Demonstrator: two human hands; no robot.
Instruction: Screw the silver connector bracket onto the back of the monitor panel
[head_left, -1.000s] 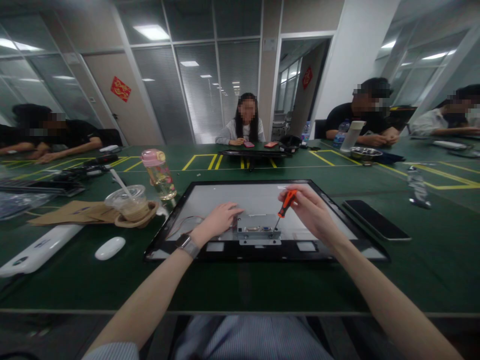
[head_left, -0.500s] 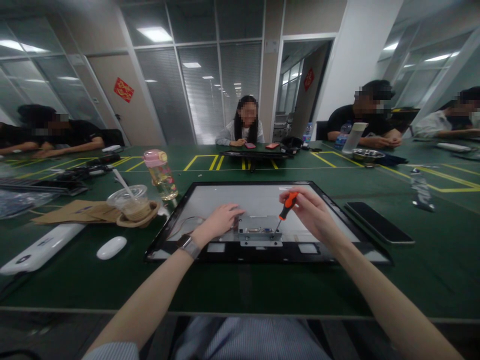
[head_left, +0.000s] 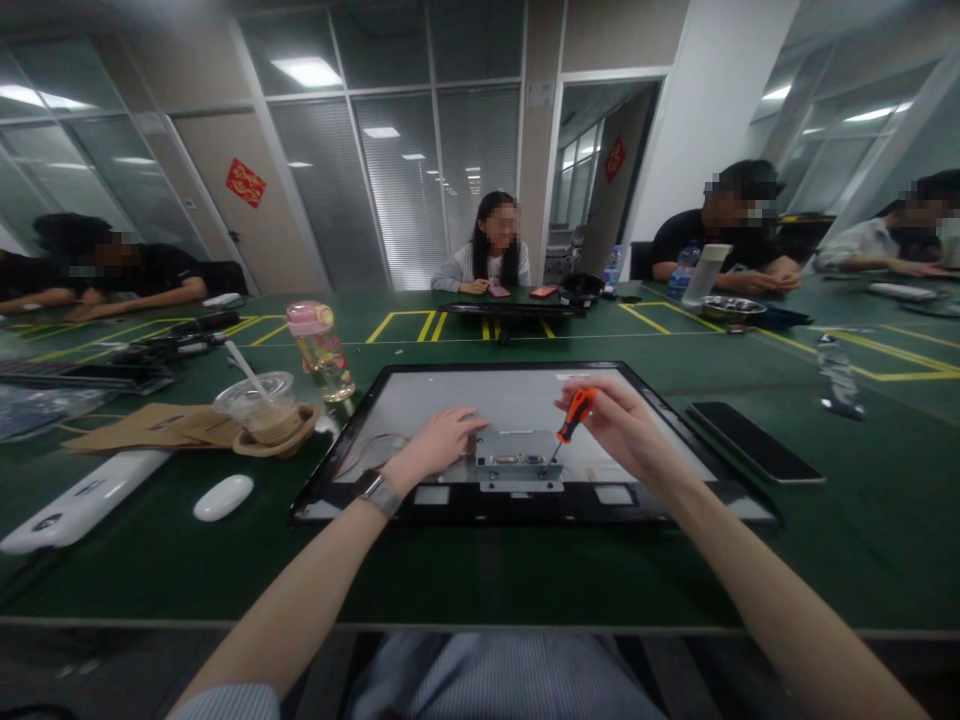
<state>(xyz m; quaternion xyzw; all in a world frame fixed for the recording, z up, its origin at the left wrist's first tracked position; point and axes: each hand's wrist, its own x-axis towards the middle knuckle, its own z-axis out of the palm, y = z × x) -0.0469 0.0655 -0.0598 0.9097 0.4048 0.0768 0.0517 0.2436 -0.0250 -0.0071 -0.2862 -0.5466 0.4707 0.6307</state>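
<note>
An orange and black screwdriver (head_left: pixel 575 415) is pinched in the fingers of my right hand (head_left: pixel 619 415), slanting down to the left. Its tip meets the right end of a metal bracket (head_left: pixel 517 468) that carries connector ports. My left hand (head_left: pixel 448 438) has its fingers stretched out and rests at the bracket's upper left side; the thumb and fingertips are partly hidden. Bracket and ports sit near the front edge of a flat display panel (head_left: pixel 420 392) with a black frame, lying on the green table. Thin wires (head_left: pixel 369 452) run across the panel left of my wrist.
To the left are a white mouse (head_left: pixel 223 497), a white elongated device (head_left: pixel 86 500), an iced drink cup (head_left: pixel 259 405) and a pink-lidded bottle (head_left: pixel 321 350). A black phone (head_left: pixel 756 442) lies right of the panel. Several people sit across the table.
The screwdriver's handle has turned slightly in my right hand and sits a little lower, its tip still at the bracket. My left hand stays in place. The person opposite has turned their head.
</note>
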